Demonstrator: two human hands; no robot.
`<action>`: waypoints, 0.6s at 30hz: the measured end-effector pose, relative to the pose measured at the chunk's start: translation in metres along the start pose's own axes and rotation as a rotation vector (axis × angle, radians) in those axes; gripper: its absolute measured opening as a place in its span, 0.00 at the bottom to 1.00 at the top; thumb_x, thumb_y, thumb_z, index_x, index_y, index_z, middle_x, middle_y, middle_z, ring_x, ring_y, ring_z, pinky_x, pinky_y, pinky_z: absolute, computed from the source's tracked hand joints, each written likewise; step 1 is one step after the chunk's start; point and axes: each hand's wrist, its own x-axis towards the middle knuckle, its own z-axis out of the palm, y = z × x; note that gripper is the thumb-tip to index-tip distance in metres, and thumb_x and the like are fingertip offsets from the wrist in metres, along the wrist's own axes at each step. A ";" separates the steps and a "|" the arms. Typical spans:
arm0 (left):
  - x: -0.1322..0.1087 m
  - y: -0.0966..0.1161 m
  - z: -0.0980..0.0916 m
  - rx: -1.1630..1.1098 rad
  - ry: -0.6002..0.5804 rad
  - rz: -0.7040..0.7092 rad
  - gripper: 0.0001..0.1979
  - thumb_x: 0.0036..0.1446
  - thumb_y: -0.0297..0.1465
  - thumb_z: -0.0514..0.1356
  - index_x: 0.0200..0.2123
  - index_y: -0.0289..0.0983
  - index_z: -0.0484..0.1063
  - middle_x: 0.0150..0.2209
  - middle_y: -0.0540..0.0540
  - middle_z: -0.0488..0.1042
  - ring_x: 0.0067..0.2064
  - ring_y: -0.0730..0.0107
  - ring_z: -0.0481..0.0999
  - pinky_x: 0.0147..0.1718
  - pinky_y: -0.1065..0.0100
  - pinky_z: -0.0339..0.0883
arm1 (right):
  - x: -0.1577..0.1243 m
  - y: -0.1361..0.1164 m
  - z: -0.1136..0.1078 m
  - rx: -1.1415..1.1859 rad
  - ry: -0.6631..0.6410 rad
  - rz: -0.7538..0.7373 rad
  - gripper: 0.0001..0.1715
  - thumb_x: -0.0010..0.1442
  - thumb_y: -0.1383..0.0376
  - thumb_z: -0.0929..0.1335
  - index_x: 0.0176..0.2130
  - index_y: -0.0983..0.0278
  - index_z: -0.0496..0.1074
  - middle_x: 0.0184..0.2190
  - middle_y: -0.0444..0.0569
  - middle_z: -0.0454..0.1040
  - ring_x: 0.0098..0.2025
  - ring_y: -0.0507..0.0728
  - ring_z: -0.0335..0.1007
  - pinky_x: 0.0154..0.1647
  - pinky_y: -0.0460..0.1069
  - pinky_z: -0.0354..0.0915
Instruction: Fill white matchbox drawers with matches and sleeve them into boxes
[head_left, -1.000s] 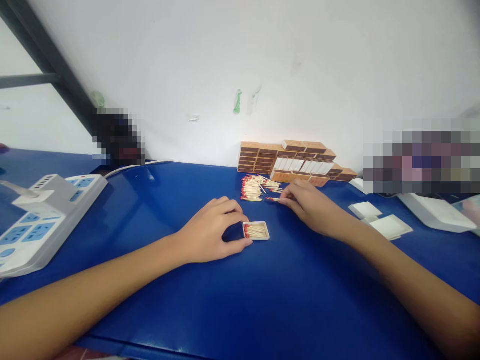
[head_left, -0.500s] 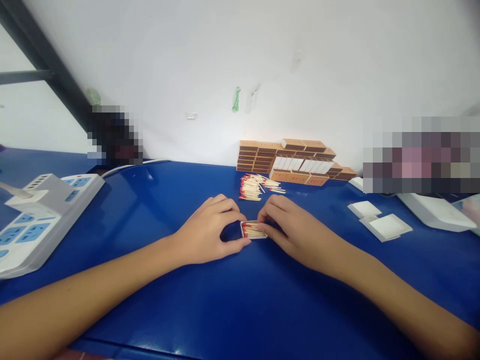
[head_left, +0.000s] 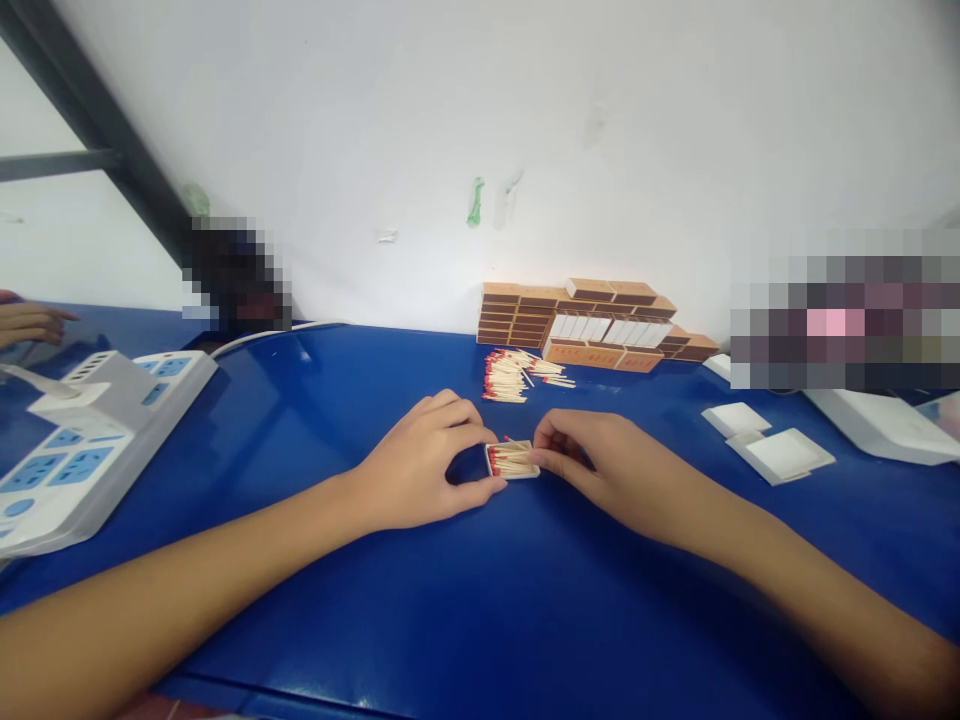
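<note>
A small white matchbox tray (head_left: 523, 476) holding red-tipped matches lies on the blue table. My left hand (head_left: 427, 462) grips its left end between thumb and forefinger. At the tray's right end, my right hand (head_left: 592, 460) pinches a match (head_left: 516, 443) that slants above the others, its red tip toward the upper left. Behind the tray lies a loose pile of matches (head_left: 506, 376), heads mostly to the left.
Stacked brown matchboxes (head_left: 517, 315) stand against the wall. White trays (head_left: 791, 455) lie at the right, near a white device (head_left: 877, 425). A power strip (head_left: 90, 470) is at left, with another person's hand (head_left: 30, 325) behind it.
My right hand has drawn slightly to the right, and a slanted match now shows above the tray. Another person's hand has appeared at the far left. The view has shifted slightly.
</note>
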 end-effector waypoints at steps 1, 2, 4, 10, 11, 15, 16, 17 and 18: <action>0.000 0.000 0.000 0.002 -0.001 0.002 0.15 0.63 0.40 0.68 0.49 0.39 0.80 0.44 0.45 0.77 0.46 0.60 0.72 0.51 0.55 0.68 | 0.001 0.000 0.001 -0.003 0.007 -0.011 0.10 0.73 0.59 0.66 0.38 0.59 0.72 0.35 0.45 0.78 0.35 0.55 0.72 0.35 0.50 0.62; 0.000 0.000 0.000 0.003 -0.001 0.003 0.15 0.63 0.40 0.68 0.49 0.39 0.80 0.44 0.45 0.77 0.46 0.60 0.72 0.51 0.55 0.68 | 0.001 0.000 0.002 -0.007 0.015 -0.022 0.10 0.73 0.60 0.66 0.38 0.59 0.72 0.36 0.45 0.79 0.35 0.55 0.72 0.36 0.50 0.62; 0.000 0.000 0.001 0.003 -0.002 0.001 0.15 0.63 0.41 0.68 0.49 0.39 0.80 0.44 0.45 0.77 0.46 0.59 0.72 0.51 0.55 0.68 | 0.001 -0.001 0.003 -0.020 0.034 -0.042 0.08 0.73 0.62 0.66 0.39 0.60 0.71 0.37 0.45 0.79 0.36 0.56 0.73 0.36 0.50 0.62; 0.000 0.000 0.000 0.003 -0.002 0.002 0.14 0.63 0.40 0.68 0.48 0.39 0.80 0.44 0.44 0.76 0.46 0.59 0.72 0.51 0.55 0.68 | -0.001 -0.008 0.004 -0.033 0.035 -0.107 0.05 0.71 0.63 0.69 0.40 0.60 0.70 0.37 0.46 0.77 0.35 0.55 0.72 0.34 0.49 0.63; 0.000 0.000 0.000 0.005 -0.004 0.004 0.14 0.63 0.40 0.68 0.47 0.39 0.80 0.44 0.44 0.76 0.46 0.59 0.72 0.50 0.55 0.68 | -0.002 -0.008 0.004 -0.024 0.028 -0.120 0.05 0.72 0.63 0.68 0.40 0.60 0.71 0.38 0.46 0.77 0.35 0.55 0.72 0.35 0.49 0.64; 0.000 0.000 0.001 0.002 -0.008 0.002 0.14 0.64 0.40 0.68 0.48 0.39 0.80 0.44 0.45 0.76 0.46 0.59 0.72 0.51 0.56 0.69 | -0.001 -0.006 0.006 0.024 0.022 -0.177 0.06 0.73 0.65 0.66 0.42 0.60 0.73 0.40 0.46 0.77 0.38 0.55 0.74 0.39 0.49 0.66; 0.000 0.000 0.001 -0.001 -0.008 0.003 0.14 0.64 0.40 0.67 0.48 0.39 0.80 0.44 0.45 0.76 0.46 0.60 0.72 0.51 0.56 0.69 | -0.001 -0.006 0.007 0.031 0.028 -0.187 0.06 0.73 0.66 0.66 0.43 0.60 0.73 0.40 0.46 0.77 0.39 0.55 0.74 0.40 0.49 0.66; 0.000 0.000 0.001 -0.004 -0.008 0.004 0.14 0.64 0.40 0.67 0.48 0.38 0.79 0.44 0.45 0.76 0.46 0.60 0.72 0.51 0.56 0.69 | 0.000 -0.006 0.007 0.035 0.038 -0.195 0.06 0.73 0.66 0.66 0.43 0.60 0.74 0.40 0.46 0.77 0.39 0.55 0.74 0.40 0.49 0.66; 0.000 0.000 0.001 -0.004 -0.010 0.005 0.14 0.64 0.40 0.67 0.48 0.38 0.79 0.44 0.45 0.76 0.46 0.60 0.72 0.51 0.56 0.69 | 0.000 -0.006 0.008 0.035 0.051 -0.199 0.06 0.73 0.67 0.66 0.43 0.60 0.74 0.39 0.46 0.77 0.39 0.54 0.74 0.39 0.49 0.66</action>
